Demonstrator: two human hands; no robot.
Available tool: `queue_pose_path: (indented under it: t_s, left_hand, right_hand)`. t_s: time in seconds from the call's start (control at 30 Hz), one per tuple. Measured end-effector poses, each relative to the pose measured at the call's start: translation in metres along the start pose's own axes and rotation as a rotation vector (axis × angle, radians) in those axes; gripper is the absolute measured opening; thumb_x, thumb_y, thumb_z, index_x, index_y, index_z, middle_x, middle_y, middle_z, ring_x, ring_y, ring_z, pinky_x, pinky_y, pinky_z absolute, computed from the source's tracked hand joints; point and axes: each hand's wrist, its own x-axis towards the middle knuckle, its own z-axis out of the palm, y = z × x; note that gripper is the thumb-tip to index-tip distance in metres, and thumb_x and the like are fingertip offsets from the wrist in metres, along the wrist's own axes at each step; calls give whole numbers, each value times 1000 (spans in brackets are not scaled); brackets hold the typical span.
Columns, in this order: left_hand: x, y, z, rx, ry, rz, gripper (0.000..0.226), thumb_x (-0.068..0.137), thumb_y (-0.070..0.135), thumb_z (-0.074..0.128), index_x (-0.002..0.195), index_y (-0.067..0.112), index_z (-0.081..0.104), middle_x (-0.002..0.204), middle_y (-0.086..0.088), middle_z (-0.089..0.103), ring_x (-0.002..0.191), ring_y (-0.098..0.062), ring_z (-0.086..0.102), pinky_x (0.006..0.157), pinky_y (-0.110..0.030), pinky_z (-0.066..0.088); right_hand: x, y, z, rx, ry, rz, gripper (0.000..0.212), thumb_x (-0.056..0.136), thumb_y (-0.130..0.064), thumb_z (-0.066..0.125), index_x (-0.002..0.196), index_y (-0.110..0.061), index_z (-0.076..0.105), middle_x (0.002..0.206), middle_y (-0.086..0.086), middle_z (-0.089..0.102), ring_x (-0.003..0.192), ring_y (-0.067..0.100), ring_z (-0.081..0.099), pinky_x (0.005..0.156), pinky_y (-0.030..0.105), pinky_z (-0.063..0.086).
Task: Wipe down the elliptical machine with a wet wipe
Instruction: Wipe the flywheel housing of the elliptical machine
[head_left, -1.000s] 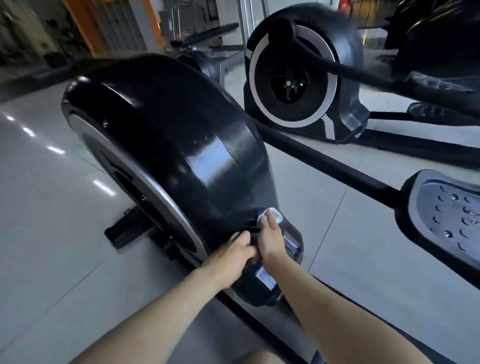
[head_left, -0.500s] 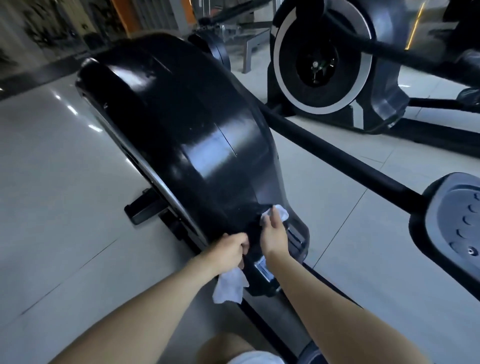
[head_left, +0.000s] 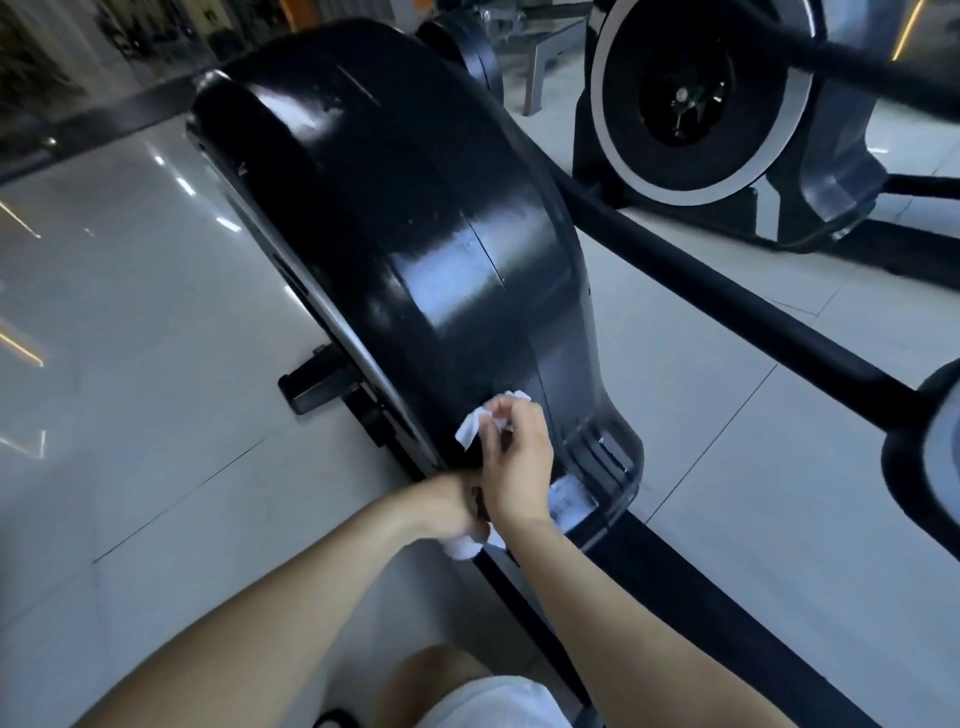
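Your right hand (head_left: 517, 457) pinches the wet wipe (head_left: 470, 428) against the low near end of the elliptical's glossy flywheel housing (head_left: 415, 234). Your left hand (head_left: 452, 506), just below, clutches a second white wad (head_left: 462, 545). The wipe looks limp and light, so bunch it under your fingertips. The pale sticker (head_left: 571, 499) at the housing's foot is unreadable.

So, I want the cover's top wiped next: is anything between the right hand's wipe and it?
Nothing visible. The right hand holds its wipe on the cover, whose surface above is bare; the left hand sits below.
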Motion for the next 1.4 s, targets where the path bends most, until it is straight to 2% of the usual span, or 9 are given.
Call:
queue_pose_path:
  t_s: [0.2,0.3,0.47,0.6,0.7,0.9,1.03,1.3,1.4]
  left_hand:
    - [-10,-21,11,-328,270,-12,37,90,3,50,77,33,66,112,9,71,100,-11,67,77,-23,53]
    - [-13,-24,23,-409,331,0,21,89,10,66,100,28,70,98,2,74,88,-10,71,85,-30,59]
    - [-17,-20,23,-241,429,41,32,98,14,47,92,43,58,108,6,69,88,-2,58,71,-17,42]
    - [-19,-16,19,-291,438,45,38,103,18,40,124,43,59,116,17,67,106,-5,62,91,-28,52]
    - [-21,-17,16,-241,426,58,38,104,18,39,133,38,54,116,13,64,107,-11,62,92,-33,53]
    - [-21,-17,16,-172,447,57,46,103,16,37,138,43,49,122,17,64,107,-10,62,91,-32,54]
    - [-18,-20,20,-186,441,73,57,92,6,46,138,41,51,123,12,64,99,-5,65,88,-26,54]
    - [-5,-8,35,-35,386,180,57,97,-2,43,143,30,51,145,15,49,121,-14,56,94,-41,52]
    - [9,-2,43,-9,389,227,59,94,-6,40,144,23,54,152,11,46,132,-15,50,103,-36,46]
  right_hand:
    - [-11,41,-16,8,-67,477,20,96,0,55,85,-17,56,88,1,62,79,15,56,67,18,45]
    - [-10,23,-16,-22,-52,279,17,92,-8,57,82,-22,54,87,0,67,84,19,64,73,25,51]
    - [11,-20,-2,61,-19,-33,27,94,-3,54,83,-28,55,86,2,65,87,24,65,80,31,53]
    - [10,10,-10,-51,43,156,21,97,0,51,85,-16,58,96,3,63,87,3,58,72,8,41]
    - [4,39,-20,-84,18,406,20,96,1,54,89,-16,62,100,4,67,84,10,60,67,7,42]
    - [21,-14,-15,39,104,47,20,99,-14,61,93,-33,62,106,-8,65,99,3,60,85,12,45]
    - [29,-20,-3,35,96,-14,12,98,-7,60,98,-17,67,109,-3,61,96,-6,56,79,4,39]
    - [5,84,-22,-49,100,396,19,98,7,47,103,-8,58,105,11,56,69,1,58,60,4,41]
    - [-11,118,-31,-168,72,436,26,95,11,49,107,-8,62,116,10,55,89,7,60,72,-1,40]
